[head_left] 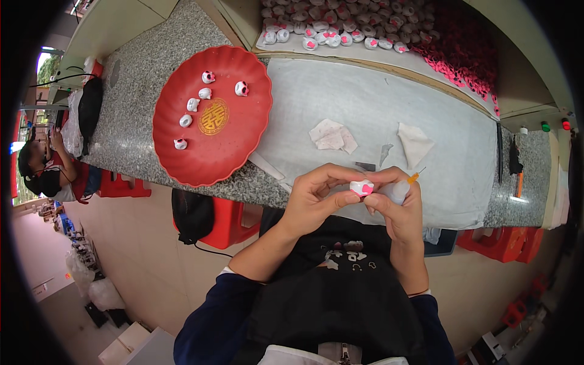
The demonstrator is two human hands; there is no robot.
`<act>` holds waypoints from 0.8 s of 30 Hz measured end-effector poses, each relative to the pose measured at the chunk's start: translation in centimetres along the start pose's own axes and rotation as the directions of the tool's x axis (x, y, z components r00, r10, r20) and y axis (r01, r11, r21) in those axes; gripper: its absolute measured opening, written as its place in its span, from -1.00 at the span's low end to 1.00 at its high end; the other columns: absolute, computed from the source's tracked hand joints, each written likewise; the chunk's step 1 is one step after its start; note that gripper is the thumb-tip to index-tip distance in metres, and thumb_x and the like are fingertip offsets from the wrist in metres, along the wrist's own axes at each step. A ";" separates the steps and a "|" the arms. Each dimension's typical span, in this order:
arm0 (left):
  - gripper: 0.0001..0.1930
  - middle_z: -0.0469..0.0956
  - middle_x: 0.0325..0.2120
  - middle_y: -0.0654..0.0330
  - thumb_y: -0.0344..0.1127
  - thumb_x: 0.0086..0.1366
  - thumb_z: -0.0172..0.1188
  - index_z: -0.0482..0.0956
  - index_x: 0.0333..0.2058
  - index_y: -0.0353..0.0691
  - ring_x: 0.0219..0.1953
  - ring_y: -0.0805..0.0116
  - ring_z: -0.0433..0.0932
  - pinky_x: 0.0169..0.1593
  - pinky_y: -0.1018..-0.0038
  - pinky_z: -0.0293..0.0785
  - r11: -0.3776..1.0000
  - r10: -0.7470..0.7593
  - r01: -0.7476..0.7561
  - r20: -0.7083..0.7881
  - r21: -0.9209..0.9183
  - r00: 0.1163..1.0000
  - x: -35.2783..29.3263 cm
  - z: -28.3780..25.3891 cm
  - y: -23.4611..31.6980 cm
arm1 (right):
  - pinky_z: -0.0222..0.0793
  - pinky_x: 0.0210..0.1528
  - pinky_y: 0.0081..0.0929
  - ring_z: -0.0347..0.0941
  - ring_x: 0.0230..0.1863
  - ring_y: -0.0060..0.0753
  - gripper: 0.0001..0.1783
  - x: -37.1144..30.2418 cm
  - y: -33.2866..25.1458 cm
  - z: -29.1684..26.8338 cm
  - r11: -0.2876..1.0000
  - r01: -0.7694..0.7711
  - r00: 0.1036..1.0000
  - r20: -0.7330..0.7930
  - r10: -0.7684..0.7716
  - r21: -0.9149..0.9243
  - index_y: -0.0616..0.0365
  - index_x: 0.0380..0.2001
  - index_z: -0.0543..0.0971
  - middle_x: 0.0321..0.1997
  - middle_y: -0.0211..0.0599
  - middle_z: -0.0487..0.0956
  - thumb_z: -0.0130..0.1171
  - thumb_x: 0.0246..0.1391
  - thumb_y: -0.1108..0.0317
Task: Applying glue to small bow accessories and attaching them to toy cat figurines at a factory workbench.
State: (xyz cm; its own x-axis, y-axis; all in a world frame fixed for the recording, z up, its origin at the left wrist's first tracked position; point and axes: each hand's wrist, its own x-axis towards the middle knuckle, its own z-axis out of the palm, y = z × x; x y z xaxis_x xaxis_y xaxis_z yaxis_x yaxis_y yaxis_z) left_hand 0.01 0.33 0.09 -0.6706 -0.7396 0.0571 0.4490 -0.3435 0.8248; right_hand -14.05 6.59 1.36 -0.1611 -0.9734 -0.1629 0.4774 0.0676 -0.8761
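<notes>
Between the fingertips of both hands, above the near edge of the white sheet, is a small white figurine head (361, 187) with a pink piece on its front. My left hand (316, 198) pinches it from the left with thumb and forefinger. My right hand (398, 210) has its thumb and forefinger on the figurine's right side. Tucked in the right hand's fingers is a small translucent glue bottle (398, 191) with an orange needle tip (414, 177) pointing up and right. Beyond the hands lie crumpled white cloths (333, 135) and a small grey scrap (385, 154).
A scalloped red plate (243, 146) with several white-and-pink figurine heads stands on the granite counter (137, 73) at left. On a shelf at the back are many white heads (333, 39) and a heap of pink pieces (465, 67). Another person (48, 164) sits far left.
</notes>
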 end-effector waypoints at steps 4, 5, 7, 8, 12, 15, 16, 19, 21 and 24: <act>-0.75 0.40 -0.29 0.09 -0.57 -0.04 0.10 0.38 -0.30 -0.38 -0.20 0.39 0.38 -0.08 0.50 0.26 0.997 0.033 -0.033 0.011 0.074 0.999 0.0 0.2 0.1 | 0.25 -0.40 -0.73 0.35 -0.44 -0.64 -0.74 -0.3 -0.6 0.0 0.999 -0.033 0.999 0.035 0.033 -0.012 0.31 -0.38 0.42 -0.49 -0.34 0.47 0.14 -0.28 0.59; -0.75 0.40 -0.29 0.09 -0.57 -0.04 0.10 0.38 -0.30 -0.38 -0.20 0.39 0.38 -0.08 0.50 0.26 0.995 0.040 -0.040 0.001 0.089 0.999 -0.1 0.1 0.0 | 0.25 -0.40 -0.73 0.35 -0.44 -0.64 -0.74 -0.3 -0.6 0.1 0.999 -0.032 0.998 0.052 0.032 -0.004 0.31 -0.38 0.42 -0.49 -0.34 0.47 0.14 -0.28 0.59; -0.74 0.40 -0.31 0.04 -0.57 -0.05 0.11 0.36 -0.31 -0.38 -0.18 0.29 0.38 -0.10 0.45 0.26 0.984 0.049 -0.058 0.061 0.166 0.997 -0.3 0.0 -0.1 | 0.26 -0.39 -0.73 0.36 -0.43 -0.63 -0.75 -0.5 -0.7 0.1 1.000 -0.018 0.999 0.041 0.018 -0.002 0.32 -0.39 0.42 -0.49 -0.33 0.47 0.14 -0.28 0.60; -0.76 0.41 -0.31 0.03 -0.57 -0.06 0.12 0.37 -0.33 -0.38 -0.18 0.28 0.38 -0.11 0.45 0.26 0.981 0.033 -0.042 0.048 0.190 0.998 -0.5 -0.2 0.0 | 0.27 -0.36 -0.71 0.38 -0.42 -0.60 -0.77 -0.5 -0.5 -0.1 1.000 -0.025 0.998 0.060 0.024 0.009 0.32 -0.42 0.42 -0.45 -0.30 0.47 0.15 -0.28 0.59; -0.76 0.43 -0.38 0.09 -0.55 -0.10 0.15 0.41 -0.36 -0.36 -0.25 0.31 0.40 -0.16 0.49 0.28 0.890 0.141 -0.118 -0.019 0.440 0.990 -1.0 -0.4 1.3 | 0.25 -0.42 -0.74 0.34 -0.48 -0.66 -0.68 -0.1 0.1 0.9 1.000 -0.018 0.997 0.072 0.017 0.017 0.32 -0.33 0.40 -0.44 -0.28 0.47 0.15 -0.28 0.58; -0.73 0.43 -0.42 0.10 -0.53 -0.16 0.19 0.43 -0.37 -0.33 -0.34 0.29 0.42 -0.24 0.52 0.31 0.520 0.484 -0.223 -0.069 0.825 0.872 -0.3 -3.1 3.7 | 0.16 -0.61 -0.77 0.23 -0.62 -0.67 -0.50 0.5 -0.1 0.8 0.995 -0.007 1.000 0.024 0.009 -0.097 0.29 -0.21 0.33 -0.51 -0.26 0.43 0.16 -0.36 0.53; -0.73 0.42 -0.41 0.10 -0.53 -0.16 0.18 0.44 -0.37 -0.31 -0.33 0.27 0.40 -0.24 0.50 0.29 0.378 0.526 -0.140 -0.087 0.915 0.846 -0.2 -4.5 5.5 | 0.16 -0.60 -0.77 0.21 -0.63 -0.68 -0.45 0.7 -0.4 0.4 0.993 0.046 0.999 -0.002 -0.047 -0.112 0.28 -0.16 0.30 -0.48 -0.25 0.43 0.16 -0.37 0.52; -0.72 0.40 -0.38 0.11 -0.51 -0.16 0.17 0.44 -0.37 -0.27 -0.28 0.24 0.36 -0.19 0.43 0.24 -0.092 0.589 0.155 -0.072 0.984 0.805 0.7 -5.3 8.5 | 0.16 -0.59 -0.78 0.19 -0.62 -0.70 -0.34 0.6 -0.6 -1.2 0.977 0.098 0.994 -0.023 -0.104 -0.188 0.22 -0.07 0.21 -0.37 -0.25 0.38 0.17 -0.38 0.50; -0.72 0.40 -0.39 0.12 -0.49 -0.16 0.17 0.44 -0.36 -0.26 -0.28 0.23 0.35 -0.18 0.42 0.23 -0.109 0.580 0.031 0.038 0.994 0.814 3.0 -4.5 8.3 | 0.16 -0.59 -0.74 0.21 -0.58 -0.64 -0.38 0.5 -0.9 -1.4 0.972 0.170 0.979 -0.089 -0.186 -0.160 0.21 -0.09 0.17 -0.32 -0.24 0.31 0.06 -0.37 0.57; -0.71 0.42 -0.41 0.13 -0.46 -0.18 0.18 0.45 -0.37 -0.22 -0.29 0.20 0.35 -0.19 0.40 0.23 -0.072 0.518 -0.304 0.297 0.950 0.803 9.4 -1.7 6.0 | 0.18 -0.59 -0.67 0.23 -0.56 -0.53 -0.49 -0.2 -0.8 -2.1 0.975 0.197 0.968 -0.140 -0.210 -0.100 0.18 -0.19 0.14 -0.26 -0.19 0.22 -0.08 -0.36 0.57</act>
State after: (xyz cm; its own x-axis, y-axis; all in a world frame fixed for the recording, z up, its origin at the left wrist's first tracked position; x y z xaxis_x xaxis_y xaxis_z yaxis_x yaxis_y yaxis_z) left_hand -2.62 -9.70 4.65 -0.4809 -0.5998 0.6395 -0.3892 0.7996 0.4573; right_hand -16.24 7.18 1.10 -0.3774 -0.9253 -0.0372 0.3475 -0.1043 -0.9319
